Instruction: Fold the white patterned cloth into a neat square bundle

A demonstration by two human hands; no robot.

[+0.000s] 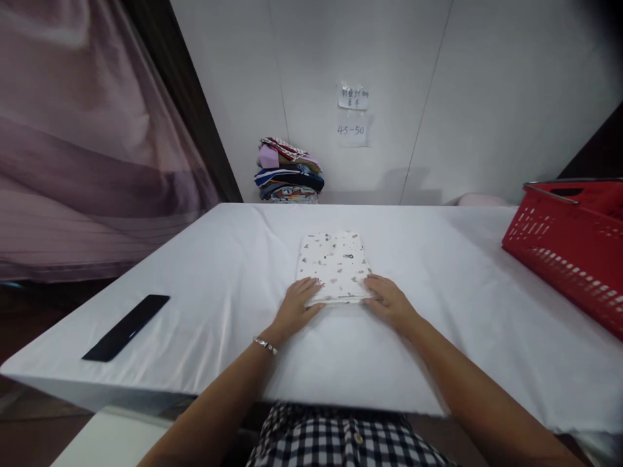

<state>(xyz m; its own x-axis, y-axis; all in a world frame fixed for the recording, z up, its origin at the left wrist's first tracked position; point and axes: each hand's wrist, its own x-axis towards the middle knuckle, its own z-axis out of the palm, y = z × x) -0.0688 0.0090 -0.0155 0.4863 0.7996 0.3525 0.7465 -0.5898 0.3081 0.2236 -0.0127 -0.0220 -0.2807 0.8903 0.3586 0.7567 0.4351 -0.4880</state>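
Observation:
A folded white cloth (335, 263) with small dark and grey prints lies flat near the middle of the white-covered table. Whether it is a garment, I cannot tell. My left hand (299, 303) is at its near left corner, fingers over the top and thumb by the front edge. At the near right corner, my right hand (389, 301) holds the cloth in much the same way, its fingertips on the side edge. A silver bracelet (265, 345) circles my left wrist.
A black flat strip (127, 327) lies on the table's left side. On the right stands a red perforated basket (569, 243) with a metal handle. Folded clothes (291, 172) are piled beyond the far edge, below handwritten paper signs (354, 113). A pinkish curtain (92, 143) hangs at left.

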